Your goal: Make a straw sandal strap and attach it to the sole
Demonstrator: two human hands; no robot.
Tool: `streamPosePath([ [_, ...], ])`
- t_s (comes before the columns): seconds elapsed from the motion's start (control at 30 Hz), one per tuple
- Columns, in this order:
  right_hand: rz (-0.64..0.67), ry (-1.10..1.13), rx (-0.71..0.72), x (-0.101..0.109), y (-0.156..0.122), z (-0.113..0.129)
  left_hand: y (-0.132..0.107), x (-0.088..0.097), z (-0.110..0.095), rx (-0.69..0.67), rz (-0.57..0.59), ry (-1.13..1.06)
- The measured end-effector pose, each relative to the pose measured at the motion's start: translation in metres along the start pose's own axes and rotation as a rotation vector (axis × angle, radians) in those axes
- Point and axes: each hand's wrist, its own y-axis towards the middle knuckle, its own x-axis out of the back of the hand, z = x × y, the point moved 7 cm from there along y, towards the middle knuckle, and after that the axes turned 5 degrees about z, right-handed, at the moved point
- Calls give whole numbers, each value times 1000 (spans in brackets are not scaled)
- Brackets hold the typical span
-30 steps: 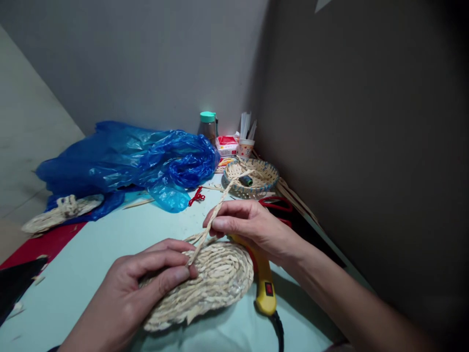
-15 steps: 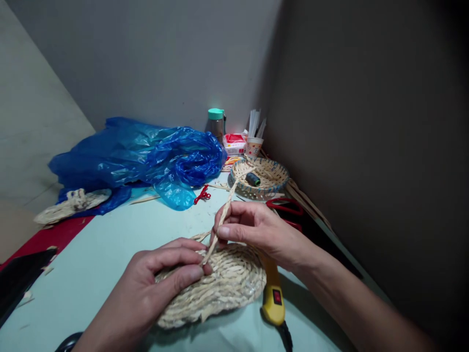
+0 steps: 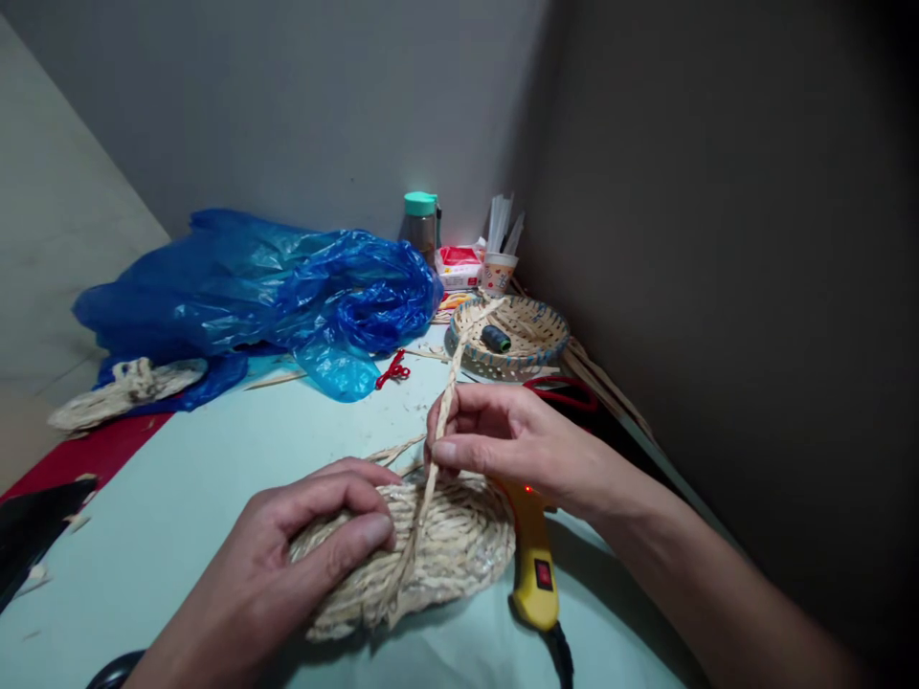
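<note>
A flat, coiled piece of woven straw (image 3: 466, 545) lies low on the table in front of me, one edge frayed. My left hand (image 3: 323, 536) grips its left side, thumb on top and fingers curled; some fingertips are hidden. Between the thumb and fingers of my right hand (image 3: 495, 435) a braided straw cord (image 3: 449, 397) is pinched. Its lower end runs down across the woven piece, and its upper end reaches toward the basket. A yellow hot glue gun (image 3: 535, 574) with a red switch lies just right of the woven piece, partly under my right hand.
Behind my hands stands a shallow woven basket (image 3: 546, 330) holding a dark thread spool (image 3: 495, 338). Red-handled scissors (image 3: 567, 390) lie near my right wrist. A crumpled blue plastic bag (image 3: 251, 287), straw slipper (image 3: 129, 392), red cord (image 3: 392, 370), bottle (image 3: 420, 225) and paper cup (image 3: 498, 275) lie farther back.
My left fingertips have let go of the cord's lower end and drawn back left. That end now lies loosely across the woven piece. My right hand still pinches the cord, slightly higher.
</note>
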Motion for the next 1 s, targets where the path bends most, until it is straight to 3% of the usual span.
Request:
streamPosePath([
  [0.33,-7,-96,-20,-6,-1,4,-1,-4,0,33,-12,56],
  [0.6,17,-108,39,-5,-3,7,3,-6,3,7,59,103],
  [0.8,-5,-125,43,-6,-3,10,1,-3,1,13,-1,18],
  [1.0,23,-138,40,-9,-5,9,3,-7,5,3,80,-23],
])
